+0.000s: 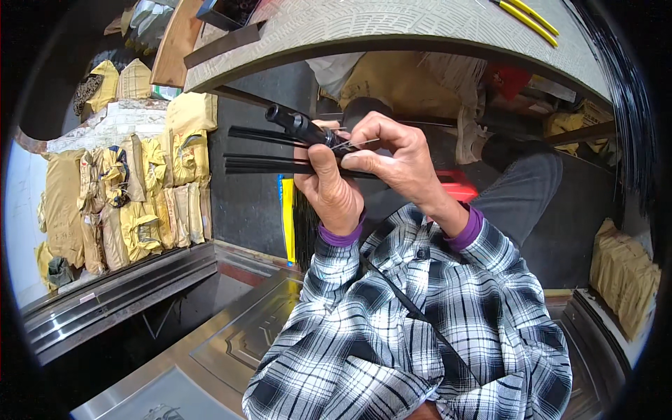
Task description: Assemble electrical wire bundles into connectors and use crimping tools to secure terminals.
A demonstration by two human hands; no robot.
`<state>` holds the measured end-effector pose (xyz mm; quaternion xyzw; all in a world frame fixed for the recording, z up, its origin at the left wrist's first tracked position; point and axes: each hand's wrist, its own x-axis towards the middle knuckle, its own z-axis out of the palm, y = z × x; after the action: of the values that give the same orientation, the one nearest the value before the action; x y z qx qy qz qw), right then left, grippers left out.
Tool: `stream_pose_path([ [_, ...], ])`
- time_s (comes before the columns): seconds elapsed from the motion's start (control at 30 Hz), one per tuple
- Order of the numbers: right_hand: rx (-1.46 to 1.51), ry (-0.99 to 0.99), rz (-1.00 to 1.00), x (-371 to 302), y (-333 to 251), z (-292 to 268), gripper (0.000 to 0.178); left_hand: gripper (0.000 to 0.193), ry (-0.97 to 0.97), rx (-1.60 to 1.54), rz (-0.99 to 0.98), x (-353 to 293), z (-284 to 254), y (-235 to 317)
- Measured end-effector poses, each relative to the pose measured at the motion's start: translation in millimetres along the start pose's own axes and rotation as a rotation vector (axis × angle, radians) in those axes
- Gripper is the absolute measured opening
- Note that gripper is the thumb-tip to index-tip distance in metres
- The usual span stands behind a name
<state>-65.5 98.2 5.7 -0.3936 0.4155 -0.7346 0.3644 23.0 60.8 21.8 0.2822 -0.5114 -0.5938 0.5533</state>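
In front of my chest, my left hand is closed around what looks like an umbrella frame. Its black tube has a ringed, open end pointing up and left. Several thin black ribs fan out leftward past my fingers. My right hand, thumb and forefinger pinched together, grips a thin silvery wire beside the tube's collar. Both hands nearly meet there, and my fingers hide how the wire sits at the joint. The far ends of the ribs pass behind my right hand.
A patterned table curves across the top, with yellow-handled pliers on it. Black strands hang at its right end. Wrapped yellow-brown packages line the left wall; more stand at right. Something red lies behind my right wrist.
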Motion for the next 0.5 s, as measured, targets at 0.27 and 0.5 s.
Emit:
stream_pose_path([
  [0.27,-0.158,0.073,-0.12,-2,-5,-2,0.014,0.046,-0.007,-0.001,0.048,-2,5,-4],
  [0.5,-0.029,-0.046,0.185,4,-9,-5,0.012,0.047,-0.005,0.081,0.128,0,-1,-7],
])
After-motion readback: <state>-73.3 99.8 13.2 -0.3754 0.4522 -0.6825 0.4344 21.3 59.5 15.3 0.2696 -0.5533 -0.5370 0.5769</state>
